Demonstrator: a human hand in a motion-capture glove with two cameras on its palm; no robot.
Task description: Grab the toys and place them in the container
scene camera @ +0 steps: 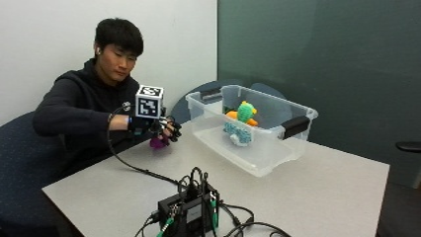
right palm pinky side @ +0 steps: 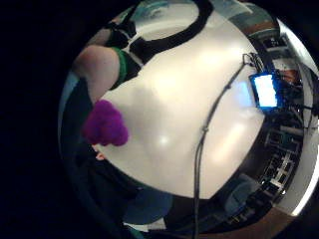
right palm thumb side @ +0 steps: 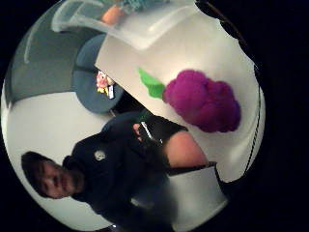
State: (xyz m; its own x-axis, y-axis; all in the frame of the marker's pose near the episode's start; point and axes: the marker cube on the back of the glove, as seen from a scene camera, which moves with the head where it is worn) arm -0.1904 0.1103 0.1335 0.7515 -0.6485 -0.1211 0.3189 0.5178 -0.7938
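A purple grape-shaped plush toy (scene camera: pixel 157 143) with a green leaf (right palm thumb side: pixel 151 84) lies on the white table (scene camera: pixel 315 192) near the person's edge. My gloved right hand (scene camera: pixel 160 129) hovers just above it, fingers loosely curled downward and holding nothing. In the thumb side palm view the plush toy (right palm thumb side: pixel 205 100) rests on the tabletop, apart from the palm. The little finger side view shows the plush toy (right palm pinky side: pixel 105 123) at the table's edge. A clear plastic container (scene camera: pixel 263 157) with black handles stands to the right of the hand, with an orange and green toy (scene camera: pixel 243 113) and a teal toy (scene camera: pixel 235 133) inside.
A black electronics box (scene camera: pixel 188 211) with several cables sits at the table's front edge, and one cable (scene camera: pixel 131 165) runs from it to my hand. A blue chair (scene camera: pixel 20 168) stands beside the person. A lit screen (right palm pinky side: pixel 264 90) stands beyond the table's far side.
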